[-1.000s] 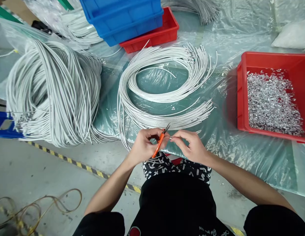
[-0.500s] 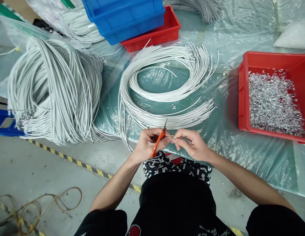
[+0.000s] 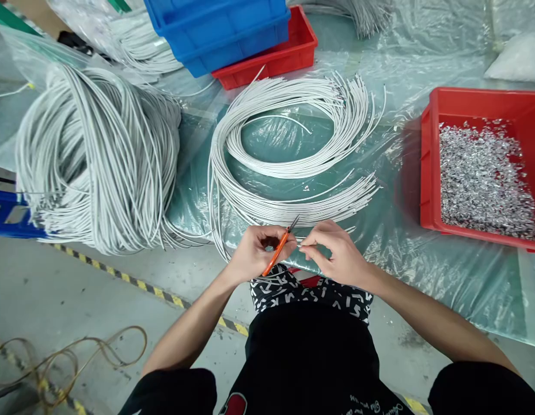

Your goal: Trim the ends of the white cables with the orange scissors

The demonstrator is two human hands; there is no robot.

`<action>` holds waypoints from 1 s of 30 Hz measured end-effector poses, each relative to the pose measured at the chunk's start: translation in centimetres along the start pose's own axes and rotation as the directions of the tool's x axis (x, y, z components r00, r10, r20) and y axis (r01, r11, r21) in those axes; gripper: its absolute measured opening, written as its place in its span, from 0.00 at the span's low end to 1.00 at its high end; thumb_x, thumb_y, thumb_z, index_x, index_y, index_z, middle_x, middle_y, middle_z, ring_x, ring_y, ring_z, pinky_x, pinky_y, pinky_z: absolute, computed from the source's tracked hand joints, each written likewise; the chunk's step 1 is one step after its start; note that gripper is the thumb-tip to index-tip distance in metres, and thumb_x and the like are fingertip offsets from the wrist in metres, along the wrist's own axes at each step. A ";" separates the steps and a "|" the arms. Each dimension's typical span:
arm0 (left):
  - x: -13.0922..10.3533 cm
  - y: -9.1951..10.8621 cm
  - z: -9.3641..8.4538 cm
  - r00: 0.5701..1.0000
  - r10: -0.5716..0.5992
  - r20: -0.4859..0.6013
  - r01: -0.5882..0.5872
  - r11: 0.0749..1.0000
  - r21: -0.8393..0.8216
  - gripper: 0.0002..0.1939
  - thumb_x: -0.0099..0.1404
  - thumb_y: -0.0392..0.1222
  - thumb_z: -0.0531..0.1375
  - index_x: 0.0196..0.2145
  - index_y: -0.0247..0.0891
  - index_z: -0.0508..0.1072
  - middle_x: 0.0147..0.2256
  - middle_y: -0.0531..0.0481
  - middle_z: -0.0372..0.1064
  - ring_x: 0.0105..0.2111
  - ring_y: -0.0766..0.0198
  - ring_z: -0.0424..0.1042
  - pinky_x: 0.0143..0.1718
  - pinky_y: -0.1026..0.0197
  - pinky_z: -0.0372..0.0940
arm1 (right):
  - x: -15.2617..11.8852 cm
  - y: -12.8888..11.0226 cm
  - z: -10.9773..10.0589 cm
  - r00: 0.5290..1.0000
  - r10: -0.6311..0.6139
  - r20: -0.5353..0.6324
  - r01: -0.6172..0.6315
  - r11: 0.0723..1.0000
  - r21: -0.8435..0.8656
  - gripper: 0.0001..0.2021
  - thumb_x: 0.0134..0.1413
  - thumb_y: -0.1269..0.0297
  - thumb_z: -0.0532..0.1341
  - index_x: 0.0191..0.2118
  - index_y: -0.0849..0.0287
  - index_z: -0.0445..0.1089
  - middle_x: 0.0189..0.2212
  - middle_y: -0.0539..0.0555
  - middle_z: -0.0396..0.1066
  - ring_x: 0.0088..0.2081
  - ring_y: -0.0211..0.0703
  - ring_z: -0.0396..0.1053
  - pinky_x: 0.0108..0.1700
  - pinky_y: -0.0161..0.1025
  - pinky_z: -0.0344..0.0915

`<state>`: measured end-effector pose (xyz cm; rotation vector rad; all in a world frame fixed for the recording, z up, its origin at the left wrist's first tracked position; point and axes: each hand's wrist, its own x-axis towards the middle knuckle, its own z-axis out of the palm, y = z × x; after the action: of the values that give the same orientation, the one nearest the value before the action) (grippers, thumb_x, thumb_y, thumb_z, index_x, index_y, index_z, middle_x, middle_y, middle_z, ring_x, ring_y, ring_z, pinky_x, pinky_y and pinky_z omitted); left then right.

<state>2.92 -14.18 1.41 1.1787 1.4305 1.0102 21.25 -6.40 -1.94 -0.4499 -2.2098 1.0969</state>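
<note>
At the table's front edge, my left hand [image 3: 258, 253] is closed around small orange-handled scissors [image 3: 276, 253], whose dark pointed tip aims up and away from me. The thumb and forefinger of that hand also seem to pinch a thin white cable, mostly hidden by the fingers. My right hand [image 3: 334, 253] faces it, thumb and forefinger pinched at the cable's tip [image 3: 299, 244]. What exactly lies between those fingertips is too small to make out. Just beyond both hands lies a looped bundle of white cables [image 3: 267, 167], its cut ends pointing right.
A large heap of white cables [image 3: 98, 161] sits at the left. To the right stands a red bin [image 3: 430, 161] holding shiny silvery bits [image 3: 483, 178]. Blue bins [image 3: 232, 40] rest on a red tray [image 3: 302, 52] at the back. Plastic film covers the green table [image 3: 405, 271].
My hands have shifted slightly, and the right fingertips have drawn a little apart from the left ones. The scissors have tilted further right. The camera view has moved slightly.
</note>
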 end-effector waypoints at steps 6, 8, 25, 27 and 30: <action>0.0 0.0 -0.4 0.999 -0.027 0.026 0.024 0.990 0.138 0.07 0.57 0.36 0.63 0.23 0.31 0.73 0.22 0.52 0.64 0.23 0.72 0.58 0.25 0.68 0.57 | -0.4 0.5 0.7 0.977 -0.213 -0.033 0.191 0.926 -0.326 0.08 0.63 0.72 0.58 0.31 0.58 0.69 0.25 0.52 0.71 0.34 0.45 0.67 0.41 0.44 0.59; 0.1 0.2 -0.3 0.999 -0.036 0.036 0.031 0.991 0.133 0.07 0.56 0.35 0.62 0.23 0.31 0.72 0.22 0.53 0.63 0.23 0.72 0.57 0.24 0.68 0.56 | -0.4 0.6 0.7 0.964 -0.262 -0.035 0.234 0.907 -0.350 0.08 0.63 0.72 0.58 0.32 0.58 0.70 0.25 0.53 0.70 0.35 0.45 0.67 0.41 0.44 0.60; 0.0 -1.8 1.9 0.966 -0.216 0.139 0.257 0.829 -0.496 0.17 0.58 0.43 0.65 0.19 0.35 0.63 0.16 0.57 0.54 0.17 0.73 0.53 0.19 0.66 0.49 | -0.3 0.2 0.4 0.968 -0.194 -0.159 0.170 0.973 -0.153 0.08 0.63 0.73 0.58 0.33 0.57 0.71 0.28 0.53 0.69 0.36 0.44 0.68 0.38 0.42 0.66; 0.0 -1.2 1.5 0.979 -0.185 0.085 0.204 0.902 -0.381 0.15 0.57 0.43 0.66 0.20 0.34 0.67 0.17 0.56 0.57 0.17 0.73 0.55 0.20 0.66 0.51 | -0.3 0.4 0.4 0.966 -0.218 -0.139 0.187 0.960 -0.208 0.08 0.62 0.73 0.58 0.33 0.56 0.71 0.27 0.52 0.70 0.36 0.44 0.68 0.39 0.43 0.65; 0.0 -0.3 0.7 0.988 -0.148 0.037 0.152 0.966 -0.210 0.12 0.54 0.42 0.68 0.22 0.33 0.71 0.18 0.55 0.60 0.18 0.73 0.56 0.20 0.66 0.52 | -0.4 0.7 0.4 0.952 -0.292 -0.088 0.253 0.917 -0.308 0.07 0.61 0.74 0.60 0.33 0.56 0.70 0.24 0.51 0.69 0.38 0.46 0.68 0.41 0.45 0.61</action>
<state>3.59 -14.20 0.96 0.9098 1.3372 1.0134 21.27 -6.43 -2.81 -0.3132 -2.2406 0.5761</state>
